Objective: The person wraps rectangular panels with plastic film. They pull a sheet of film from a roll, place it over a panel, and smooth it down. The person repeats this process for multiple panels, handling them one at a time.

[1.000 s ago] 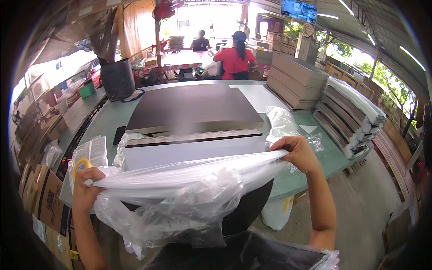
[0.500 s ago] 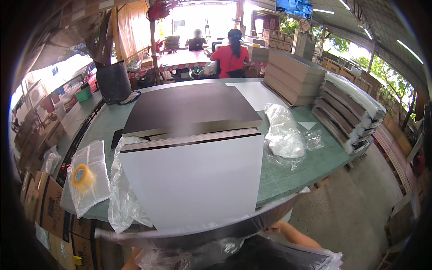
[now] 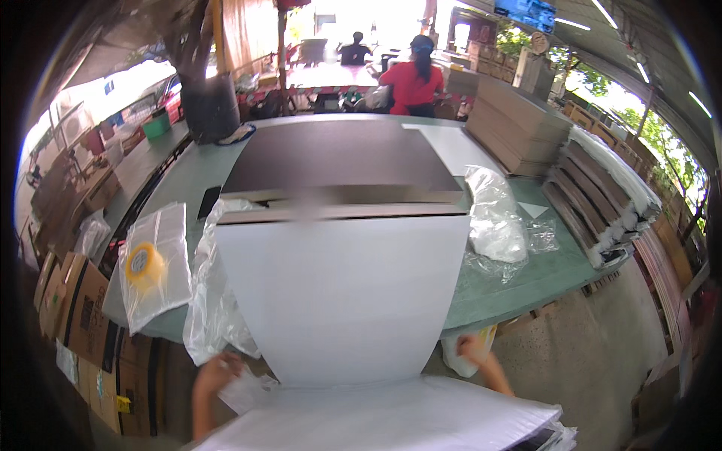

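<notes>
A plastic-wrapped stack of sheets, white face up, lies at the bottom, close to my body. Beside its far left corner, my left hand has curled fingers at a loose flap of the clear plastic bag. My right hand is raised past the right side of the stack, near a hanging clear plastic piece; motion smears its fingers. Beyond, a large white board slopes down over the table's near edge. Behind its top edge lies a stack with a dark brown top sheet.
On the green table lie a yellow tape roll on clear bags, and crumpled plastic. Board stacks and wrapped stacks stand at right, cartons lower left. A person in red is at the back.
The wrapped stack has tipped from edge-on to white face up. Both hands have come up into fuller view, one on each side of it. My view has shifted slightly.
</notes>
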A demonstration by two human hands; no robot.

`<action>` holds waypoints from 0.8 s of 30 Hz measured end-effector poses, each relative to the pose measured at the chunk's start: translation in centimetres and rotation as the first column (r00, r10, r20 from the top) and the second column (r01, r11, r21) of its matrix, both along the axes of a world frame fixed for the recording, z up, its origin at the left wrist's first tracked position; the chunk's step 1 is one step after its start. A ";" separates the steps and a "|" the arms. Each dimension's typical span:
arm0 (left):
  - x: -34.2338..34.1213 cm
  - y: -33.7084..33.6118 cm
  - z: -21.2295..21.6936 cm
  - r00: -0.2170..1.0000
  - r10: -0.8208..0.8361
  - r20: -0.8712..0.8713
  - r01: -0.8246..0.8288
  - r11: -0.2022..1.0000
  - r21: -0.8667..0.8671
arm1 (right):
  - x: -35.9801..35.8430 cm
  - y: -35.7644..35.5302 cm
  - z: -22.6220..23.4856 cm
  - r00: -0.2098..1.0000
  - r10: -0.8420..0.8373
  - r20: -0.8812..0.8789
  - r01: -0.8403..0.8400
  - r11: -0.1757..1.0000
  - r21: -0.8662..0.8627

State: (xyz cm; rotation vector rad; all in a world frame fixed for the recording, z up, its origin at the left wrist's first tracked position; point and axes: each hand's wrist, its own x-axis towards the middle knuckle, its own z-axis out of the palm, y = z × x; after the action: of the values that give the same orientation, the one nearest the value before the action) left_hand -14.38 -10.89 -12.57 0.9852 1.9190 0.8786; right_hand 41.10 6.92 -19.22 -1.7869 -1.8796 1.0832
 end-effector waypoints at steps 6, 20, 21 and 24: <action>11.1 -0.1 17.1 0.015 -0.966 0.258 0.957 0.089 0.276 | -9.2 -6.5 19.0 0.150 0.552 -0.820 -0.972 0.232 -0.022; 19.3 10.0 5.2 0.804 -0.558 -0.204 0.591 0.716 0.371 | -19.7 -2.9 8.4 0.551 0.740 -0.384 -0.819 0.569 -0.078; 19.7 10.4 7.7 0.846 -0.515 -0.138 0.513 0.715 0.475 | -20.8 -3.3 9.8 0.534 0.681 -0.502 -0.781 0.625 0.017; 16.1 11.1 13.1 0.861 -0.439 0.258 0.163 0.718 0.676 | -21.5 -1.8 13.0 0.528 0.532 -0.662 -0.791 0.592 -0.155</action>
State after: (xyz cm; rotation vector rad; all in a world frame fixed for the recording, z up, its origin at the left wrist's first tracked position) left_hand 1.74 0.17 0.52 1.3394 1.0488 1.4451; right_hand 19.62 5.15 -6.20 -0.6109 -2.0543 2.1905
